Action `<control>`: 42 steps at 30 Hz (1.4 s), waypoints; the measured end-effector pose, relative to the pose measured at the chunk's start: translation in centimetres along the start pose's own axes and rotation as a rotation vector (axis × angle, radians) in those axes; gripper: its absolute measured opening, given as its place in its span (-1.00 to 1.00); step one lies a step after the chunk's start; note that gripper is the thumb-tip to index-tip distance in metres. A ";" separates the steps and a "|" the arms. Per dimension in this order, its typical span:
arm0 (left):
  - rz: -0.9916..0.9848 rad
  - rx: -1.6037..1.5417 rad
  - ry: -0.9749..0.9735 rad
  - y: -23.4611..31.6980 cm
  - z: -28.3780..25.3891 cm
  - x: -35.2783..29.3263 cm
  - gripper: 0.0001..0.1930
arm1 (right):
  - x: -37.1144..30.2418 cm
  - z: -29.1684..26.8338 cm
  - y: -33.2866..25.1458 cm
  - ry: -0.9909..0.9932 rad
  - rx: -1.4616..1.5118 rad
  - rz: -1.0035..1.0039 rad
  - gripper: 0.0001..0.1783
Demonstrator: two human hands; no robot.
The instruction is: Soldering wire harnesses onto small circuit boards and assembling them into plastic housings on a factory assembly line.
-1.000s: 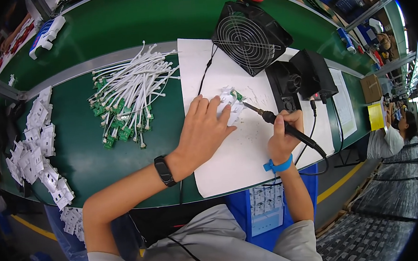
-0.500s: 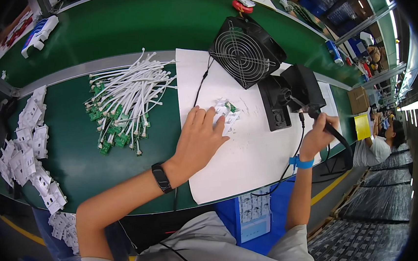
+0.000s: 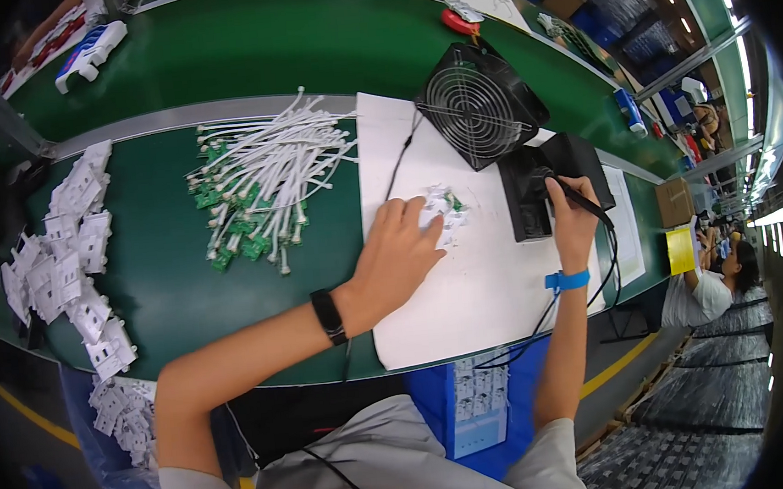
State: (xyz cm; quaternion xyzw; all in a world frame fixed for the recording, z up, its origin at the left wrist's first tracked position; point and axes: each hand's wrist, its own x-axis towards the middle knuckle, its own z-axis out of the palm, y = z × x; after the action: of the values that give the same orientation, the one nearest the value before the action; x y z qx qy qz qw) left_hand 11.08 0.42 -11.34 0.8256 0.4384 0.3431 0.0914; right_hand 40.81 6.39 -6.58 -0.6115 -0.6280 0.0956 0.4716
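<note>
My left hand [image 3: 399,255] lies over the white sheet with its fingers apart. Its fingertips rest against a white plastic housing [image 3: 444,231] with a small green circuit board [image 3: 455,203] on it; the hand hides part of this piece. In my right hand [image 3: 575,216] is a black corded soldering iron [image 3: 581,198], held like a pen, its front end at the black stand [image 3: 525,188]. Left of the sheet lies a pile of white cables [image 3: 296,146] with green boards at their ends.
White plastic housings [image 3: 67,275] are heaped at the table's left edge, with more in a bag below. A black fan [image 3: 473,114] with a wire guard stands behind the sheet [image 3: 417,334]. Black cords hang by my right forearm. Another person [image 3: 703,293] sits at the far right.
My right hand has moved left toward the stand, and the soldering iron's handle has turned in it. My left hand stays at the housing. The whole view has shifted slightly.
</note>
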 end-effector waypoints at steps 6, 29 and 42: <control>-0.065 -0.109 -0.025 0.3 -2.9 0.5 -0.55 | -4.3 -1.2 1.8 0.145 0.073 0.133 -0.71; -0.511 0.796 -0.407 -19.3 -30.6 -6.9 -0.40 | -9.7 16.6 -21.5 -0.489 0.109 -0.555 -0.79; -0.648 0.594 -0.508 -16.9 -33.2 -15.1 -0.37 | -8.1 18.7 -23.6 -0.139 0.367 -0.620 -0.84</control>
State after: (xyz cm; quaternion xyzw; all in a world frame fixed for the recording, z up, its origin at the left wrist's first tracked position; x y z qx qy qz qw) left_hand -27.28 -6.33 -1.46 0.6948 0.7148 -0.0539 0.0582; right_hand 9.99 2.49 -4.08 -0.2894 -0.7865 0.1008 0.5362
